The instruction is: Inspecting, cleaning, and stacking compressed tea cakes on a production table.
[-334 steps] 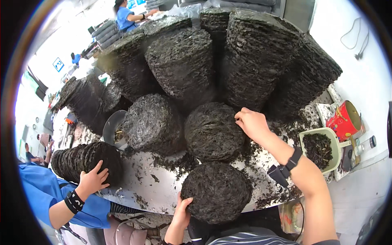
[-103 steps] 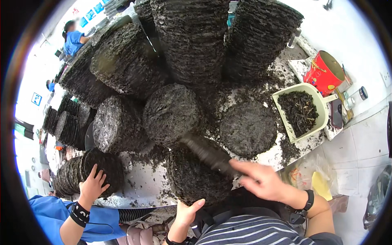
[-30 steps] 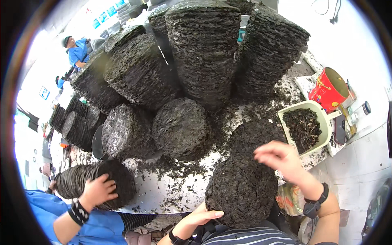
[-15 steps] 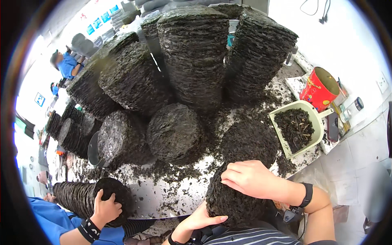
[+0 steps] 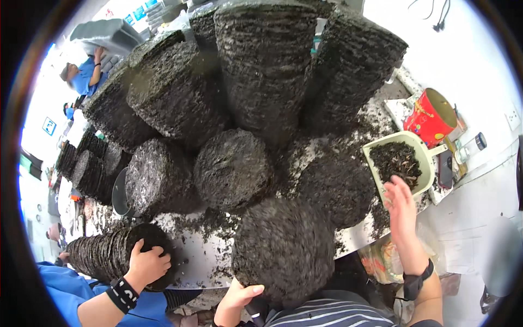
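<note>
My left hand grips the near lower edge of a round, dark dried seaweed cake, its thumb lying over the face. The cake is tilted toward me above the table's front edge and looks slightly blurred. Off to the right, my right hand is open with fingers apart and nothing in it. Its fingertips overlap the near-left rim of a pale green dustpan holding dark scraps; I cannot tell whether they touch. Another round seaweed cake lies flat on the table between the held one and the dustpan.
Tall stacks of seaweed cakes stand along the back, with shorter stacks before them. Crumbs litter the white table. A red tin stands beyond the dustpan. At left, a co-worker's hand holds a long roll-like stack.
My right hand has let go of the cake's top and swung right toward the dustpan. The cake in my left hand has shifted left and up, its face turned more toward view.
</note>
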Demonstrator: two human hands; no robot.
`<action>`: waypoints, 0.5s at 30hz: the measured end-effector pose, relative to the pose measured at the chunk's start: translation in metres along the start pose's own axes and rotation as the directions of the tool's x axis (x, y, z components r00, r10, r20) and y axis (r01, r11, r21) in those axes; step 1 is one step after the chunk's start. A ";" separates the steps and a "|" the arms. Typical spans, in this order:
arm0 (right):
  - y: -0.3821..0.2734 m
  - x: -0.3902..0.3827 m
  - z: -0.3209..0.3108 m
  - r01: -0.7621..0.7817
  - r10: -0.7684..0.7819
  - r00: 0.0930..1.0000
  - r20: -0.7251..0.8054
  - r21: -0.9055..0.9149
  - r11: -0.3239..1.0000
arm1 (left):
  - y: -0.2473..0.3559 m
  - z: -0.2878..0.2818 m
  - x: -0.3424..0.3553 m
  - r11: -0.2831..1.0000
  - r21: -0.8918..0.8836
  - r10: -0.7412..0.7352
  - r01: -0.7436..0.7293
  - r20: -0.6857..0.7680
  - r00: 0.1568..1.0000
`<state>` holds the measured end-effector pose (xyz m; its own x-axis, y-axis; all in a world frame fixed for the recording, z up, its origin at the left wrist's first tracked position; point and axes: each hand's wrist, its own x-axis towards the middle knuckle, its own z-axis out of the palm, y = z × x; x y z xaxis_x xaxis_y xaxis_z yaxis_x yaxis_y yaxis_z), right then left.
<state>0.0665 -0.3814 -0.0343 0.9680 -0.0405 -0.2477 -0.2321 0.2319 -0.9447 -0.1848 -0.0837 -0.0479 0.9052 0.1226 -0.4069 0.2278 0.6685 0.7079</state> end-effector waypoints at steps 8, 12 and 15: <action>0.000 -0.101 0.094 0.780 -0.047 0.334 0.941 -0.248 0.575 | -0.011 0.036 0.014 0.906 0.362 0.257 -0.218 -0.064 0.964; 0.007 -0.091 0.095 0.844 -0.164 0.301 0.939 -0.183 0.505 | -0.007 0.039 0.011 0.887 0.391 0.287 -0.246 -0.050 0.956; -0.002 -0.088 0.092 0.819 -0.209 0.325 0.922 -0.164 0.550 | -0.005 0.038 0.005 0.892 0.370 0.309 -0.261 -0.077 0.948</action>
<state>-0.0097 -0.2892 0.0090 0.4519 0.8345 0.3152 0.6495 -0.0655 -0.7576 -0.1676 -0.1140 -0.0318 0.9007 0.3795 -0.2113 0.0996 0.2930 0.9509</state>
